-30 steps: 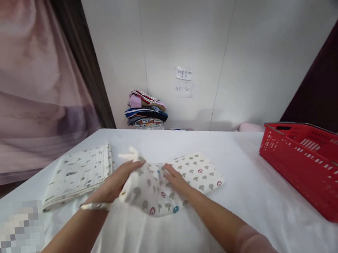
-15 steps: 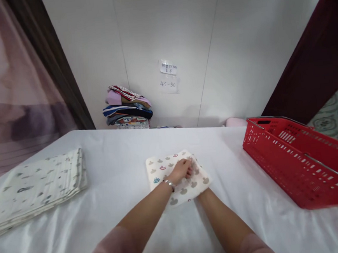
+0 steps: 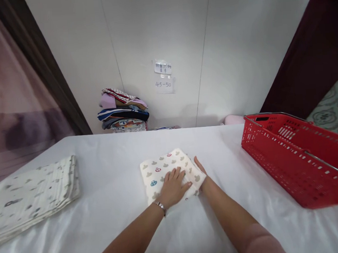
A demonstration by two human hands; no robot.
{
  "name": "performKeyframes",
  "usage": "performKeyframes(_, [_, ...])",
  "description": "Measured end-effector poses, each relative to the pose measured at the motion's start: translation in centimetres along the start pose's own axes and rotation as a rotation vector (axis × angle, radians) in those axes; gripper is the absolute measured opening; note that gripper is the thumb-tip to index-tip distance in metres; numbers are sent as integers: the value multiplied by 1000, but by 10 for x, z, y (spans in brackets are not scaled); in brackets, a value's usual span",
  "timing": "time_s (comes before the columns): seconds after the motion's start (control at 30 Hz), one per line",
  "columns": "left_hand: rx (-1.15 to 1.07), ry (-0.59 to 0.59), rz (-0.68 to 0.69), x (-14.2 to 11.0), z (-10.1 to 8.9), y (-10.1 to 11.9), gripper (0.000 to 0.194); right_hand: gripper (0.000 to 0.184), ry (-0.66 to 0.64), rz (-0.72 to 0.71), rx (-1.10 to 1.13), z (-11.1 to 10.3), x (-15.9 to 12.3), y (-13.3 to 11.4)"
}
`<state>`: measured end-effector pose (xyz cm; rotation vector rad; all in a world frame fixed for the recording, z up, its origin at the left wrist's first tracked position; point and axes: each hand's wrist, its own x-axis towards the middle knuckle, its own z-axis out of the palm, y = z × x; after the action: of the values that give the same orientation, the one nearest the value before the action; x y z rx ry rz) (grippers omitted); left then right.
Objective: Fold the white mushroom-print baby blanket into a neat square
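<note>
I am watching a small, cream-white packet of folded fabric, printed with grey, red and blue mushrooms (image 3: 166, 162), lying near the middle of the desk, draped in shiny white cloth (image 3: 107, 162). The left hand (image 3: 173, 188), wearing a silver-coloured bracelet (image 3: 160, 207), is resting palm-down on the packet, its fingers slightly spread and gripping nothing. The right hand (image 3: 205, 181) is touching the packet's right edge, one finger showing beside it; the others are hiding, so I cannot tell whether they are pinching. The packet's far edge is sitting well back from the desk's far edge. On the left, a larger folded white patterned cloth (image 3: 36, 193) is lying well apart; on the right, a red perforated plastic basket (image 3: 277, 164) is standing, leaving a wide gap beside the right hand
</note>
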<state>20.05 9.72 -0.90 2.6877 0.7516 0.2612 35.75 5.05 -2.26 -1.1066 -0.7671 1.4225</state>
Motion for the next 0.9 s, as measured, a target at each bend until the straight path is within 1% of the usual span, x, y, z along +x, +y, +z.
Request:
performKeyframes(0.03, [11, -12, -1, 1, 3, -1, 65, 71, 9, -8, 29, -5, -4, -4])
performKeyframes(0.07, [18, -13, -2, 1, 5, -2, 66, 71, 18, -10, 45, -10, -8, -7])
performKeyframes(0.13, [16, -2, 7, 0, 6, -2, 65, 62, 52, -3, 1, -18, -15, -15])
performKeyframes(0.2, [6, 43, 34, -4, -1, -2, 61, 51, 131, 17, -174, -22, -17, -23])
performKeyframes(0.27, [4, 155, 26, -10, -12, -7, 54, 45, 248, 35, -430, -22, -14, -30])
performKeyframes(0.3, [2, 226, -15, -14, -18, -13, 51, 43, 296, 44, -563, -21, -12, -32])
performKeyframes(0.33, [-4, 297, -87, -18, -24, -20, 49, 40, 322, 47, -675, -21, -9, -34])
performKeyframes(0.4, [-53, 406, -287, -28, -31, -38, 50, 32, 330, 22, -792, -21, -7, -35])
performKeyframes(0.43, [-103, 434, -384, -33, -32, -47, 53, 29, 338, 8, -810, -22, -7, -33])
performKeyframes(0.5, [-251, 424, -551, -40, -31, -63, 60, 28, 384, 8, -845, -24, -9, -29])
performKeyframes(0.57, [-412, 363, -671, -41, -27, -71, 64, 29, 459, 38, -958, -27, -11, -25])
performKeyframes(0.6, [-474, 337, -721, -41, -25, -73, 66, 30, 490, 53, -1039, -29, -11, -24])
performKeyframes(0.67, [-543, 324, -796, -37, -22, -75, 70, 32, 533, 79, -1151, -32, -10, -25])
performKeyframes(0.73, [-561, 328, -854, -32, -20, -75, 74, 33, 545, 123, -1142, -34, -8, -28])
performKeyframes(0.8, [-553, 346, -860, -26, -23, -79, 73, 32, 527, 158, -1060, -31, -9, -27])
performKeyframes(0.83, [-542, 368, -825, -22, -28, -82, 71, 31, 518, 171, -1035, -26, -11, -23])
performKeyframes(0.9, [-499, 437, -690, -15, -42, -93, 65, 30, 485, 147, -975, -11, -20, -8])
